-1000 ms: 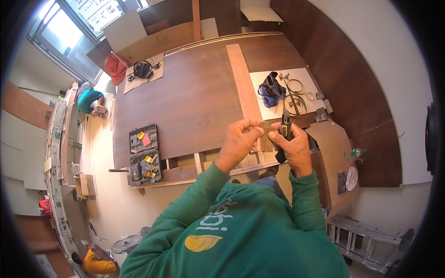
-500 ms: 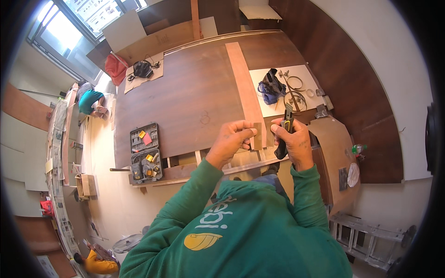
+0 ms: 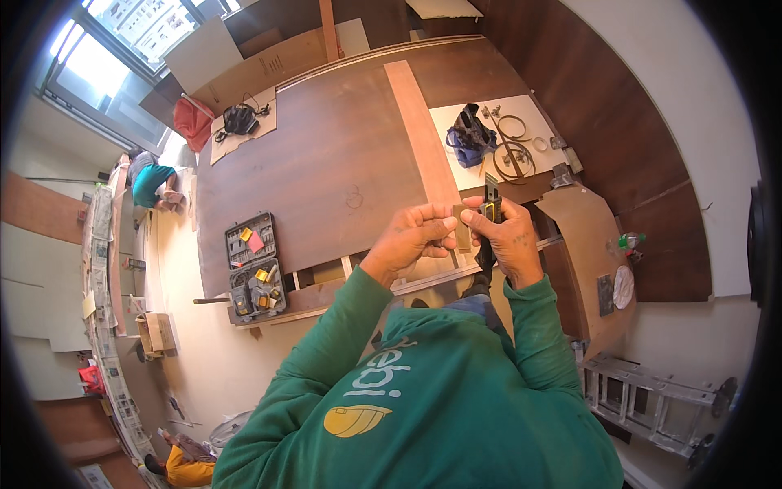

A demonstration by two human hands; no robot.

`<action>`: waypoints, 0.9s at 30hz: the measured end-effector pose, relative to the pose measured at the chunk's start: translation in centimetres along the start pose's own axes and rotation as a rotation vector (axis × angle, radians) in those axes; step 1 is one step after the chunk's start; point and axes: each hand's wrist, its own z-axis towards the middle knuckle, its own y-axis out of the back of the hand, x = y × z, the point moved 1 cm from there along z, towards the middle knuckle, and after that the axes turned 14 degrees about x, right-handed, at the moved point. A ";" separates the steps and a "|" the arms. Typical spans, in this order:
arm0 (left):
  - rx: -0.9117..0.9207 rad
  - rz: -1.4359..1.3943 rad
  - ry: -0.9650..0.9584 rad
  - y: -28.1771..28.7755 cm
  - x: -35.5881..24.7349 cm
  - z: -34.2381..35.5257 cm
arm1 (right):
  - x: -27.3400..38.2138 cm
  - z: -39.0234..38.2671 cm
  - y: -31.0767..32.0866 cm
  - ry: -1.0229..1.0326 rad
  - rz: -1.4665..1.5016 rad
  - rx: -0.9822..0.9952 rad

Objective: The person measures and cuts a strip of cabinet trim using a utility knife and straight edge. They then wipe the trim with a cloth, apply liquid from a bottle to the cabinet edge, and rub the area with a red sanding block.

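My left hand (image 3: pixel 415 238) is closed, pinching a small flat brown strip (image 3: pixel 463 232) between thumb and fingers. My right hand (image 3: pixel 515 244) grips a black utility knife (image 3: pixel 491 210) with yellow marks, its blade end pointing away from me. The right thumb reaches over to the strip's top end, so both hands meet at it. Behind the hands runs a long light reddish board (image 3: pixel 415 122), laid across a large brown panel (image 3: pixel 309 179) on the worktable.
An open tool case (image 3: pixel 252 265) sits at the panel's left edge. Far right, a white board (image 3: pixel 444 118) bears a blue bag (image 3: pixel 471 138) and coiled edging strips (image 3: pixel 513 159). A ladder (image 3: pixel 652 403) lies lower right. Two people (image 3: pixel 155 181) work at the left.
My right hand has come left with the knife, and its thumb now touches the strip. The strip, still in my left hand, has shifted slightly right. The whole view has tilted a little.
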 end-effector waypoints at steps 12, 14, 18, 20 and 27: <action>0.073 0.026 0.057 1.1 2.4 -0.1 | -0.9 -1.2 0.2 0.040 -0.095 0.028; 0.062 0.098 0.075 -0.8 2.0 0.2 | -0.5 -2.0 1.3 0.043 -0.094 0.001; 0.061 0.283 0.056 -3.4 2.6 -0.3 | -2.9 -2.0 2.9 -0.035 0.124 0.033; 0.026 0.375 0.095 -3.7 3.7 0.3 | -3.7 -2.7 3.6 -0.086 0.190 0.031; 0.116 0.456 0.261 -4.3 9.5 3.5 | -16.4 -8.9 13.0 -0.389 0.426 -0.215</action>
